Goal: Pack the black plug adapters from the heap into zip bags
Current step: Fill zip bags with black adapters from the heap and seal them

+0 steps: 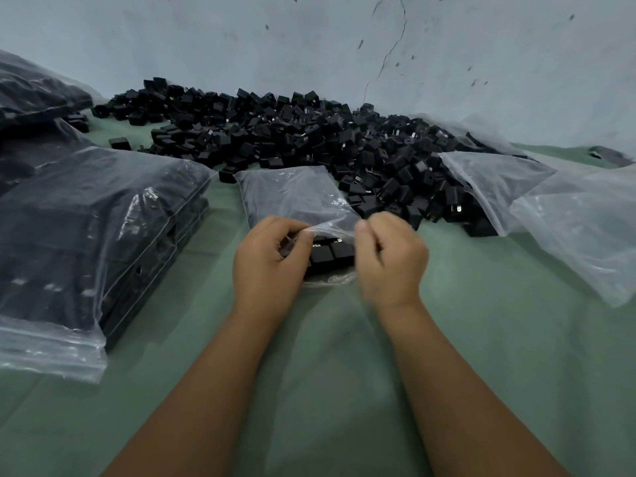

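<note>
- Heap of loose black plastic plug adapters (309, 132) along the pale wall is large, spread across the green cloth-covered table (447, 339); by my reckoning most of the packing is left.
- Filled clear plastic bags, a stack (103, 228) at left, hold adapters already packed.
- Empty clear bags (568, 215) lie at right, partly on the heap.
- Small clear zip bag (303, 197) in front of the heap shows black adapters at its mouth; it looks filled but not sealed.
- Left hand (272, 256) and right hand (389, 256) each pinch that bag's mouth edge with curled fingers.
</note>
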Demonstrator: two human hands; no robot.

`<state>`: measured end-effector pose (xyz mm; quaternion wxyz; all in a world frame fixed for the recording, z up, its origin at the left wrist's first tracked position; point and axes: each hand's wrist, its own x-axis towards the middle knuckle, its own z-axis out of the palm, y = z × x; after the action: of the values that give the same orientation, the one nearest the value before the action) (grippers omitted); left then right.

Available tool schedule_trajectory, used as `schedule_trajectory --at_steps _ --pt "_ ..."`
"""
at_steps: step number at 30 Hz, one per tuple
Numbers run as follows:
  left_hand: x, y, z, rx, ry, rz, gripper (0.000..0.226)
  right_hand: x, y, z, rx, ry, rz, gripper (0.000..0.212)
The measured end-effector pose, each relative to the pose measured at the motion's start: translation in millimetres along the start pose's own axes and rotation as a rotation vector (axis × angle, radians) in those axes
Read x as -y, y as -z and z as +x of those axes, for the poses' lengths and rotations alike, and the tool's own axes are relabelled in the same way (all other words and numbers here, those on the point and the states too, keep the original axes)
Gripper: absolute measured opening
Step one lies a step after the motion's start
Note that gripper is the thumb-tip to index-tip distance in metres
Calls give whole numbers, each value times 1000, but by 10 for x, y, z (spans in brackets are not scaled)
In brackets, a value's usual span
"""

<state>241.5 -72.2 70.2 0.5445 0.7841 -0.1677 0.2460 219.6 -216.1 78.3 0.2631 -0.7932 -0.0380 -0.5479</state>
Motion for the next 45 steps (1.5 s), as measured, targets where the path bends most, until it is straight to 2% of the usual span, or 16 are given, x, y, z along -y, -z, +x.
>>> schedule_trajectory --at_steps 2,6,8,11,14,20,26,28,32,39,41,45 --pt "26 -12 10 12 62 -24 10 -207 59 38 -9 -263 -54 33" --pt "58 -34 29 54 132 -44 11 -655 170 88 168 -732 -206 15" --pt "64 -37 31 66 158 -47 13 -720 183 94 292 -885 -224 25" --pt "75 -38 26 79 156 -26 13 -689 133 112 588 -813 -412 48" --pt "70 -35 23 90 166 -30 15 -705 103 103 691 -755 -486 56" --pt "35 -22 17 98 190 -46 15 -689 117 70 549 -571 -412 33" --pt "13 -16 17 103 200 -49 15 -662 146 72 258 -693 -259 25" --pt "16 -13 17 105 199 -44 15 -658 162 73 264 -718 -256 27" --pt "24 -17 18 106 207 -43 14 -639 161 89 428 -677 -352 36" --pt "22 -27 18 101 216 -47 14 -647 139 74 424 -639 -393 34" --pt "12 -21 14 104 213 -47 15 -653 132 83 347 -627 -363 31" --pt "11 -11 17 115 221 -43 15 -527 172 147 41 -627 -202 22"
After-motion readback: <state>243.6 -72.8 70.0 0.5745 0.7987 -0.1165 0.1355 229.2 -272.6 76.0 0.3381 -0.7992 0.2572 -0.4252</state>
